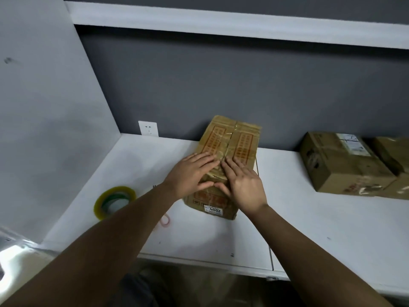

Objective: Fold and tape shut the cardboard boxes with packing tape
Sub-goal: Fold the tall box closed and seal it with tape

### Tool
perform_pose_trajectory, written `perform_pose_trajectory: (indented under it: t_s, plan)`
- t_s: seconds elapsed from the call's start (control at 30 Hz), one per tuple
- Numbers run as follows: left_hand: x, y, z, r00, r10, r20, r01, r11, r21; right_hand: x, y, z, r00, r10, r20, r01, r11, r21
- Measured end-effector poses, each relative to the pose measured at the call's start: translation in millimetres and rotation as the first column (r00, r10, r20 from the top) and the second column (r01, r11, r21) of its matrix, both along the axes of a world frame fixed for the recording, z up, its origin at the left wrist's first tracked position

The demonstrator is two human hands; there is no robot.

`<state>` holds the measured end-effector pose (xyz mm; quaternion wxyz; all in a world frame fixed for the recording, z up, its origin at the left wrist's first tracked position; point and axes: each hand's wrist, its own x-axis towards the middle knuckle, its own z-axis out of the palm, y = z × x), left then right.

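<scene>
Two bare forearms reach in from the bottom edge over the white tabletop (309, 218), and a pink loop-shaped object (164, 220), only partly visible, peeks out beside the left forearm. To the left, near the side panel, a roll of yellowish clear packing tape (114, 201) lies tilted on the tabletop, well apart from the hands. The brown cardboard box with orange grid printing (230, 147) sits in the middle of the tabletop, its far end close to the dark grey wall, its flaps closed and glossy tape running along the centre seam; a small white label reading 4002 (213, 210) is on its near face. Both hands lie flat on the near end of the box top, fingers straight and pressing down — the left hand (190, 171) left of the seam, the right hand (243, 185) right of it, thumbs nearly meeting over the near edge. Farther right, two more worn brown cardboard boxes (345, 162) stand side by side against the wall. A white wall socket (148, 128) sits on the wall left of the central box, and a white shelf (221, 23) runs overhead.
</scene>
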<state>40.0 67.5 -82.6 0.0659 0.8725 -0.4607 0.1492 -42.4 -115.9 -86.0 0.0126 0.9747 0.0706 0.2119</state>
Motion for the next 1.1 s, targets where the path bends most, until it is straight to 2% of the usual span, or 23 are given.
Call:
perform_pose_trajectory:
  t_s: [0.07,0.2,0.3,0.43,0.47,0.57,0.6,0.67,0.73,0.8,0.87,1.1]
  plan:
    - [1,-1,-2,1.000,-0.002,0.016,0.002,1.000,-0.016,1,0,-1,1.000,0.004,0.011,-0.004,1.000,0.004]
    - [-4,-3,-2,0.999,0.040,-0.020,-0.040,0.999,0.001,1,5,2,0.997,-0.023,-0.073,0.023,1.000,-0.002]
    - [-11,-6,3,0.996,0.082,-0.047,-0.079,0.995,0.064,-3,7,6,0.992,-0.024,-0.126,0.023,1.000,-0.010]
    - [-32,-6,13,0.989,0.069,-0.128,-0.057,0.993,0.101,-17,-13,15,0.984,0.095,-0.148,-0.094,0.995,0.015]
    - [-40,-3,17,0.983,0.039,-0.179,-0.030,0.998,0.050,-22,-25,17,0.977,0.162,-0.141,-0.160,0.987,0.022]
    - [-59,0,35,0.938,-0.054,-0.343,-0.043,0.962,-0.271,-41,-50,33,0.941,0.307,-0.141,-0.303,0.952,0.050]
    - [-60,-4,41,0.926,-0.050,-0.375,-0.089,0.936,-0.342,-41,-47,38,0.946,0.290,-0.144,-0.279,0.956,0.088]
    - [-55,-20,47,0.934,0.054,-0.354,-0.193,0.909,-0.370,-29,-27,47,0.972,0.160,-0.170,-0.129,0.975,0.179]
    - [-45,-38,45,0.896,0.244,-0.370,-0.357,0.893,-0.275,-2,-7,47,0.958,0.032,-0.285,0.034,0.974,0.223]
    - [-37,-45,37,0.813,0.368,-0.452,-0.478,0.864,-0.157,19,6,42,0.905,-0.019,-0.425,0.108,0.976,0.187]
    - [-34,-44,29,0.768,0.384,-0.512,-0.496,0.863,-0.097,30,11,32,0.884,-0.053,-0.465,0.128,0.983,0.131]
    - [-32,-37,26,0.771,0.357,-0.528,-0.443,0.896,-0.041,77,10,22,0.897,-0.180,-0.403,0.228,0.971,0.073]
